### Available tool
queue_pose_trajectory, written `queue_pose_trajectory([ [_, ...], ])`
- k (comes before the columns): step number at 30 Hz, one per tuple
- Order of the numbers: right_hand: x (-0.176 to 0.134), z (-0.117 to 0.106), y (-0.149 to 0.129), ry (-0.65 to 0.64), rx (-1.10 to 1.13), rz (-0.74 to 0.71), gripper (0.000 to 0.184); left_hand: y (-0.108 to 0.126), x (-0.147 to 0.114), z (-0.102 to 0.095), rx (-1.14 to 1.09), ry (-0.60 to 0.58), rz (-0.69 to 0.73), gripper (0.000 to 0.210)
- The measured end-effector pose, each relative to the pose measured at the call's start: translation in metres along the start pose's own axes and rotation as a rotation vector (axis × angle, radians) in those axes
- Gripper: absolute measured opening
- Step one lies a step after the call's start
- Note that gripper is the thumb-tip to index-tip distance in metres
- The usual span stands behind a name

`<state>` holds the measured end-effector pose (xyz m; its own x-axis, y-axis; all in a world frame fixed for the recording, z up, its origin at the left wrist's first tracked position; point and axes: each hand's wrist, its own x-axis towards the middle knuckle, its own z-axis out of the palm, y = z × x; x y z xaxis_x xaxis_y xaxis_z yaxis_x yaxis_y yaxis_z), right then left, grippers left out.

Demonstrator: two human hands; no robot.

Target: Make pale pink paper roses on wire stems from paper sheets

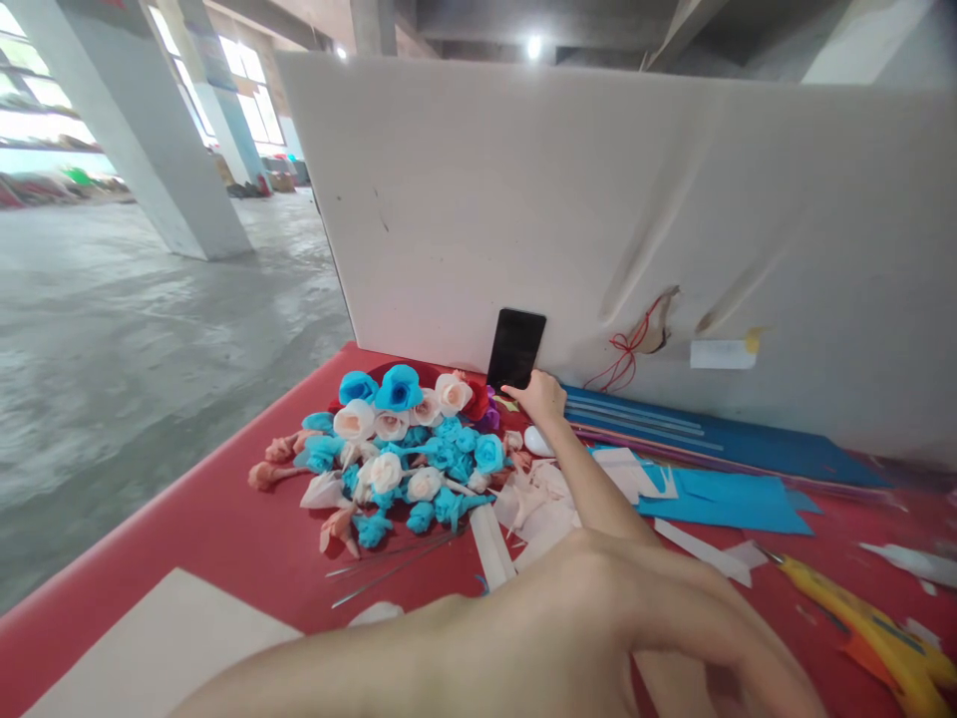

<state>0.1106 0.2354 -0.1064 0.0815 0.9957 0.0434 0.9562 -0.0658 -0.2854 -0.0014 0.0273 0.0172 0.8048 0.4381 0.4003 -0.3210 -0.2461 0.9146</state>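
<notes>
My right hand (547, 397) reaches to a black phone (518, 344) that leans upright against a white board. Its thumb lies across the phone's lower edge, and the other fingers are folded at the lower right corner. Large in the foreground, my left hand (620, 608) has its fingers bent downward. Their tips are out of sight, so what they hold, if anything, is hidden. A beige piece (673, 683) shows below those fingers. Left of the phone lies a heap of blue paper roses (399, 389), white paper roses (385, 474) and pink twisted buds (265, 476).
The white board (464, 199) stands along the back of the red table (224, 519). Blue sheets (733, 499), paper scraps (534, 499) and thin wires (389, 573) lie about. A yellow glue gun (859, 608) is at right, a white sheet (160, 648) at front left.
</notes>
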Motion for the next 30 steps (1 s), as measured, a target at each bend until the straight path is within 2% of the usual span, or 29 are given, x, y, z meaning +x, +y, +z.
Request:
queue_pose_trajectory([
  [2, 0.0, 0.0, 0.0, -0.002, 0.008, 0.002, 0.03, 0.001, 0.001, -0.001, 0.033, -0.052, 0.025, 0.069],
  [5, 0.0, 0.0, -0.001, 0.003, 0.028, 0.005, 0.03, 0.002, 0.002, 0.0, 0.038, -0.045, 0.022, 0.067],
  [7, 0.0, -0.001, -0.001, 0.004, 0.053, 0.0, 0.03, 0.002, 0.0, 0.001, 0.018, -0.029, 0.017, 0.057],
  [10, -0.002, -0.006, 0.002, 0.015, 0.113, -0.035, 0.029, 0.0, -0.002, 0.003, 0.033, -0.009, -0.004, 0.031],
  [13, -0.016, -0.019, 0.012, 0.063, 0.182, -0.09, 0.029, -0.004, -0.002, 0.004, 0.087, 0.103, -0.008, 0.014],
  [17, -0.071, -0.053, 0.033, 0.105, 0.297, -0.21, 0.023, -0.006, 0.002, 0.002, 0.178, 0.221, 0.052, 0.012],
  [21, -0.158, -0.095, 0.056, 0.141, 0.46, -0.373, 0.018, -0.008, 0.006, -0.001, 0.267, 0.329, 0.079, 0.015],
  [23, -0.198, -0.111, 0.066, 0.203, 0.534, -0.414, 0.023, -0.011, 0.006, 0.0, 0.316, 0.361, 0.112, 0.016],
  [26, -0.238, -0.123, 0.075, 0.259, 0.581, -0.391, 0.027, -0.015, 0.007, 0.004, 0.373, 0.381, 0.142, 0.015],
  [30, -0.259, -0.12, 0.078, 0.327, 0.582, -0.314, 0.028, -0.022, 0.009, 0.013, 0.326, 0.359, 0.085, 0.012],
])
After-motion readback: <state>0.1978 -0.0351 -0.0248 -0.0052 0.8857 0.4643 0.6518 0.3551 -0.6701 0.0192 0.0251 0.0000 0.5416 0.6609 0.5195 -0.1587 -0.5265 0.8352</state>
